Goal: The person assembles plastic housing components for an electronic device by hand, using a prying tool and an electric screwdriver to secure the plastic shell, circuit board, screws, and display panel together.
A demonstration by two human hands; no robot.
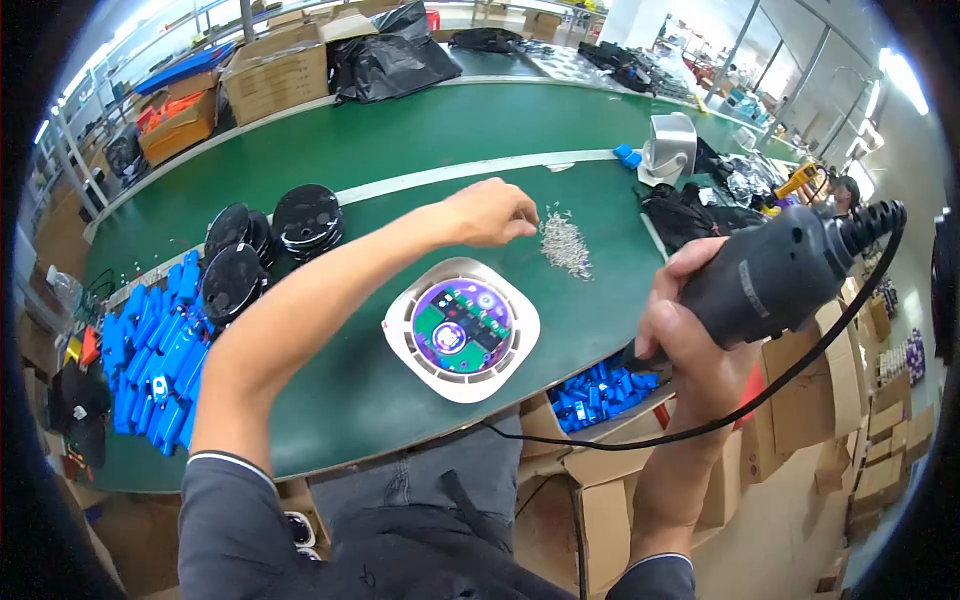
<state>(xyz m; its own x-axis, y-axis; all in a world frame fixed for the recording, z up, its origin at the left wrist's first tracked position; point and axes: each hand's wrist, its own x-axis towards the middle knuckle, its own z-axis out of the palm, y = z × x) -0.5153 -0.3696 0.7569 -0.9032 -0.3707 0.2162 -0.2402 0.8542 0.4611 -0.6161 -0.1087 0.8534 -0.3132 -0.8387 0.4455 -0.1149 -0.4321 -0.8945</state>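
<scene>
My left hand reaches across the green table, its fingers curled and pinched at the left edge of a pile of small silver screws. Whatever lies between those fingertips is too small to make out. In my right hand is a black corded electric screwdriver, gripped round its body and raised at the table's right edge. Below my left hand lies a white, rounded-square housing, open side up. Inside its ring sits a green circuit board with black parts and a glowing purple-white round area.
Blue wrapped battery packs are heaped at the left, beside stacked black discs. Under the front edge, a carton holds more blue pieces. The screwdriver's cable loops across the front. A silver-grey lamp-like housing stands far right.
</scene>
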